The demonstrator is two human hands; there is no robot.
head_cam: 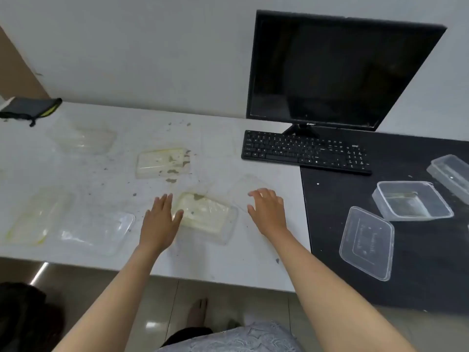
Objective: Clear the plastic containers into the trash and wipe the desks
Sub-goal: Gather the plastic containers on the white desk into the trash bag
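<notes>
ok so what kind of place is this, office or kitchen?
Most likely an office or workroom: a dark monitor and keyboard stand where a white desk meets a black desk. Used plastic containers suggest someone ate there.

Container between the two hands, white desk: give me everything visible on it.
The container is a rectangular tub of clear plastic, lying near the front of the white desk, skewed to the desk edge. Pale yellowish residue coats it, with grey-brown smears at its far end. The left hand lies against its left end with straight fingers, apparently touching it; the right hand is apart, to its right. Whether it is upside down cannot be told.
</notes>
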